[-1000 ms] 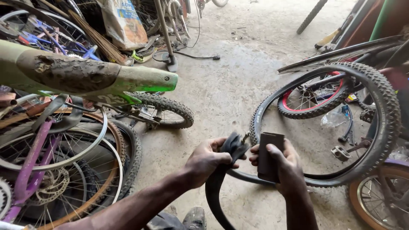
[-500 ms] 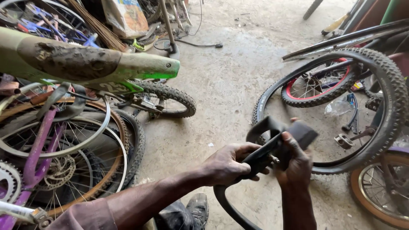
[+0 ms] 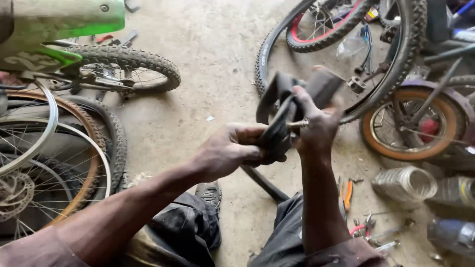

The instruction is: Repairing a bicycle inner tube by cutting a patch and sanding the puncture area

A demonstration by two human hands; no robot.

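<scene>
A black rubber inner tube (image 3: 275, 101) is bunched between both my hands in the middle of the view, with its metal valve stem (image 3: 299, 124) sticking out sideways. My left hand (image 3: 228, 150) grips the folded tube from the left. My right hand (image 3: 316, 123) clamps the tube from the right and also holds a dark flat piece (image 3: 324, 85) against it. A loop of the tube hangs down towards the floor between my knees.
A large knobby tyre (image 3: 396, 59) arcs at the upper right, with a red-rimmed wheel (image 3: 321, 29) behind it and an orange-rimmed wheel (image 3: 415, 123) beside it. Bicycle wheels (image 3: 59, 148) and a green frame (image 3: 59, 24) crowd the left. Pliers (image 3: 347, 193), small tools and plastic bottles (image 3: 405, 183) lie at the lower right.
The view has tilted down and closer. My hands have risen and pressed together, folding the tube tighter, and the valve stem now shows between them.
</scene>
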